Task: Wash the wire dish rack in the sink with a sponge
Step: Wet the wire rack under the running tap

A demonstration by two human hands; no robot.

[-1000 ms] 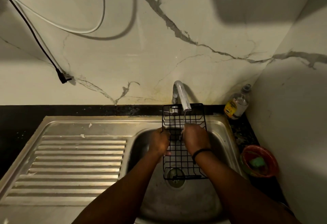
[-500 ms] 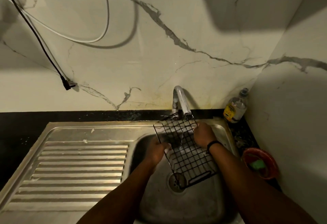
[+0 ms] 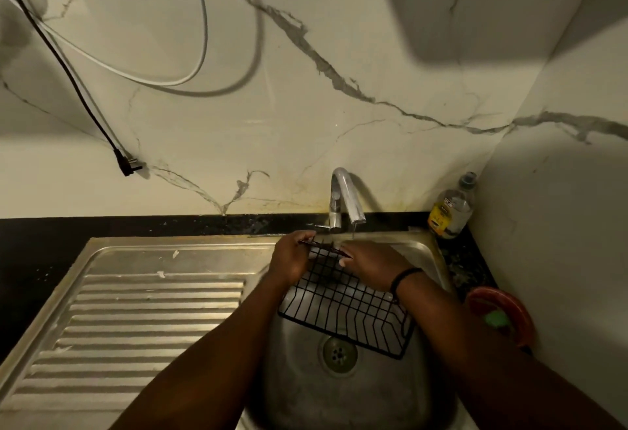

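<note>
The black wire dish rack (image 3: 343, 304) is held over the steel sink basin (image 3: 306, 395), tilted, its far edge up near the tap and its near right corner low over the drain. My left hand (image 3: 290, 258) grips the rack's far left edge. My right hand (image 3: 370, 265) lies on the rack's far right part, under the tap spout; whether its fingers curl round the wires is hidden. A thin stream of water falls from the tap (image 3: 345, 198). A green sponge (image 3: 496, 319) lies in a red bowl (image 3: 509, 304) to the right of the sink.
A ribbed steel draining board (image 3: 136, 321) spreads left of the basin. A dish soap bottle (image 3: 452, 208) stands in the back right corner. Black and white cables (image 3: 85, 89) hang on the marble wall at left. The drain (image 3: 338, 353) is open in the basin floor.
The rack has been turned from lengthwise under the tap to lying crosswise and tilted, its near end swung right. Both hands have moved up to its far edge.
</note>
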